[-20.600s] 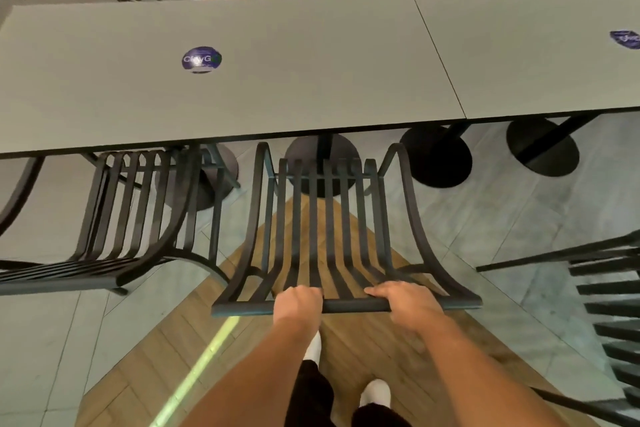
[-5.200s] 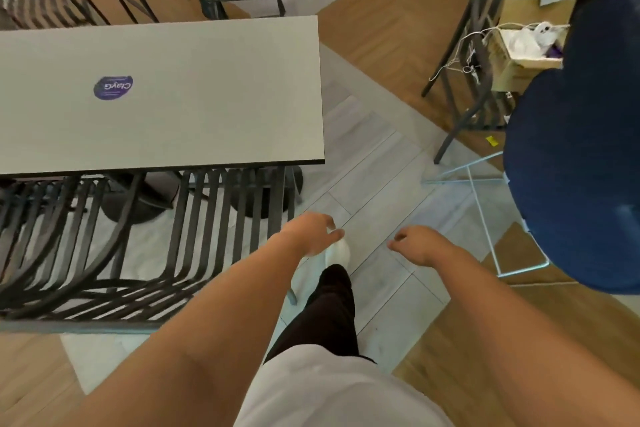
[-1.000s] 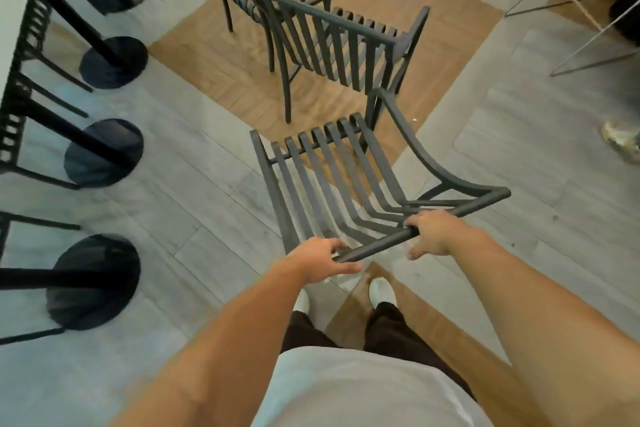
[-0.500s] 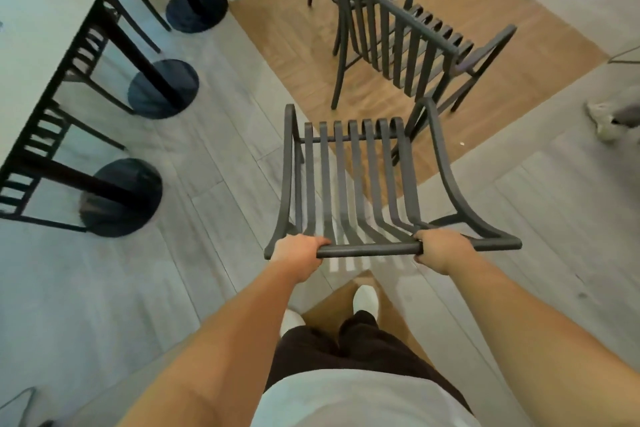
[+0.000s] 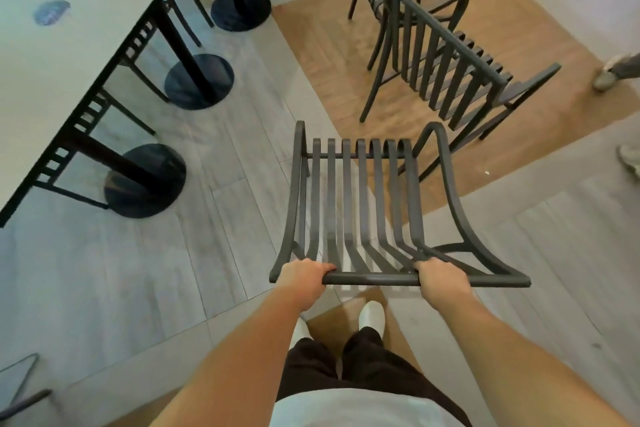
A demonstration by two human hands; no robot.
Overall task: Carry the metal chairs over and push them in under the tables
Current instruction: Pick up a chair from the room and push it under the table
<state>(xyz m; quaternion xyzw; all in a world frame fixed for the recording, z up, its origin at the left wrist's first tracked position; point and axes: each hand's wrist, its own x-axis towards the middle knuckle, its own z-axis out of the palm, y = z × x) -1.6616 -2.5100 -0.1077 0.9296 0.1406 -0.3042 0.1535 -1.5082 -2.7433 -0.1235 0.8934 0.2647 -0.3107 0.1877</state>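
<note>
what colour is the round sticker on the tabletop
Blue-purple with pale lettering too blurred to read: the round sticker on the tabletop, head view.

Floor (image 5: 242, 156) of grey planks with a wood-look inset (image 5: 332, 55); on it stand 3 round table bases (image 5: 143, 180), spare chairs (image 5: 440, 76) on the inset, and the wearer's shoes (image 5: 372, 315).

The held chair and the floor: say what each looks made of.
Held chair: likely metal, matte dark grey paint, judging by thin, smoothly bent slats and bars. Floor: pale grey planks with faint grain, beside a tan wood-look patch; whether tile or laminate is unclear.
</note>
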